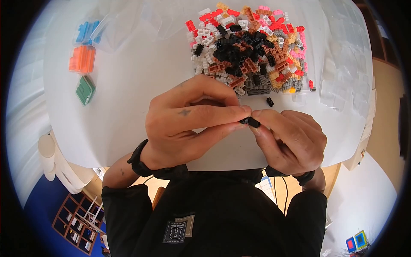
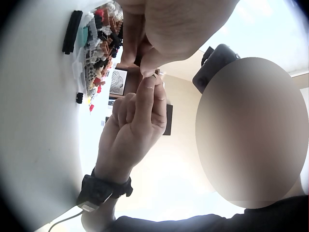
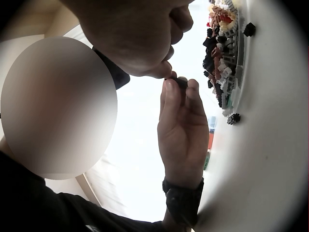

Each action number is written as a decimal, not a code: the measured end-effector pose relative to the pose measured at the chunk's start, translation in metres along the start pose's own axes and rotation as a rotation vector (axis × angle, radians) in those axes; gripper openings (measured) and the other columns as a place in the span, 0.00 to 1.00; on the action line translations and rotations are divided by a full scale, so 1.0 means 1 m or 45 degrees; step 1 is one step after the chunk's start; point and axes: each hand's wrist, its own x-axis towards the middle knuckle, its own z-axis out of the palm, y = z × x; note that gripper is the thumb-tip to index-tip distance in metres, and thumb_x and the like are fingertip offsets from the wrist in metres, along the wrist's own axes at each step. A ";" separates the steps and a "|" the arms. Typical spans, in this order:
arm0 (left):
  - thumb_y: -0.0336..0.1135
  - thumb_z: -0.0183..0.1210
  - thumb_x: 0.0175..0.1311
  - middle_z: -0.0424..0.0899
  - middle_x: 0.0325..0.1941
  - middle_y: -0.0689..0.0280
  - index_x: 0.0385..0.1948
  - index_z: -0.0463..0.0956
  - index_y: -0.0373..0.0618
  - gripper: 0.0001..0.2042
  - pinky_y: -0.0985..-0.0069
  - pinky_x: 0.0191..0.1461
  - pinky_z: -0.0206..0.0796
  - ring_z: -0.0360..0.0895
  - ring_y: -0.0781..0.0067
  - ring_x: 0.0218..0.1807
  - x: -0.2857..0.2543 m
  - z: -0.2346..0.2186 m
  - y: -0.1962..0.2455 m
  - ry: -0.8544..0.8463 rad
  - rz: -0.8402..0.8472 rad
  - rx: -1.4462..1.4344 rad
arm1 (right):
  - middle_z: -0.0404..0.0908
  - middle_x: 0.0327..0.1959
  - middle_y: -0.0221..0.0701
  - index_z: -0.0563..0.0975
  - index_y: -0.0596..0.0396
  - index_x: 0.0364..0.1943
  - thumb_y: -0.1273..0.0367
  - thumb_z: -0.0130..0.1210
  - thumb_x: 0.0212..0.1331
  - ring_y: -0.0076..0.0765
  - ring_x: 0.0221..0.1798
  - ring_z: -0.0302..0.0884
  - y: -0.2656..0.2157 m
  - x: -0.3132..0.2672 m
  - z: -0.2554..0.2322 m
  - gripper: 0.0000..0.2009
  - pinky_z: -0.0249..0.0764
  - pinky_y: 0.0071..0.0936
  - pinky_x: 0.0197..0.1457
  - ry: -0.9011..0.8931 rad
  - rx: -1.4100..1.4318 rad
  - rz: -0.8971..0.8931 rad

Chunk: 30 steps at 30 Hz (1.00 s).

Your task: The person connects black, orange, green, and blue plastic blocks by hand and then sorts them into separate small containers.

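Note:
Both hands meet over the near edge of the white table (image 1: 128, 85). My left hand (image 1: 240, 117) and my right hand (image 1: 260, 123) pinch a small black brick piece (image 1: 250, 122) between thumbs and fingertips. In the left wrist view the right hand (image 2: 137, 121) reaches up to the left hand's fingertips (image 2: 152, 65). From the right wrist the black piece (image 3: 181, 83) shows at the left hand's fingertips (image 3: 179, 99). A big pile of small bricks (image 1: 248, 51) in black, white, red, brown, grey and pink lies just beyond the hands.
One loose black brick (image 1: 270, 102) lies between the pile and the hands. Blue (image 1: 85, 32), orange (image 1: 82, 59) and green (image 1: 85, 89) boxes sit at the table's left. Clear plastic bags (image 1: 346, 81) lie at the right edge.

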 end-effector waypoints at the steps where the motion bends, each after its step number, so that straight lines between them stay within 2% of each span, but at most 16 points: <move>1: 0.16 0.66 0.41 0.80 0.36 0.53 0.35 0.82 0.36 0.15 0.78 0.35 0.72 0.80 0.66 0.35 0.000 0.000 0.000 -0.002 0.001 0.004 | 0.80 0.19 0.35 0.78 0.66 0.36 0.82 0.63 0.43 0.25 0.13 0.68 0.000 0.000 0.000 0.12 0.60 0.21 0.16 0.005 0.002 -0.003; 26: 0.17 0.66 0.43 0.81 0.37 0.54 0.36 0.82 0.37 0.14 0.78 0.37 0.72 0.80 0.66 0.37 0.001 0.002 -0.001 0.010 -0.002 -0.009 | 0.80 0.20 0.36 0.79 0.66 0.34 0.81 0.63 0.43 0.26 0.14 0.70 0.002 -0.003 -0.006 0.10 0.62 0.20 0.17 -0.019 -0.019 0.033; 29: 0.18 0.67 0.42 0.81 0.37 0.54 0.35 0.82 0.37 0.14 0.77 0.37 0.72 0.80 0.67 0.37 0.004 0.002 -0.001 -0.003 0.007 -0.016 | 0.81 0.22 0.37 0.79 0.66 0.33 0.81 0.63 0.42 0.25 0.16 0.72 0.003 -0.005 -0.007 0.10 0.64 0.19 0.20 -0.070 -0.024 0.114; 30: 0.18 0.67 0.43 0.81 0.37 0.54 0.35 0.81 0.37 0.14 0.77 0.36 0.71 0.80 0.67 0.36 0.004 0.002 -0.001 0.002 0.021 -0.035 | 0.76 0.17 0.32 0.81 0.63 0.33 0.80 0.66 0.40 0.26 0.14 0.68 0.004 -0.004 -0.003 0.11 0.61 0.20 0.18 0.008 0.007 0.125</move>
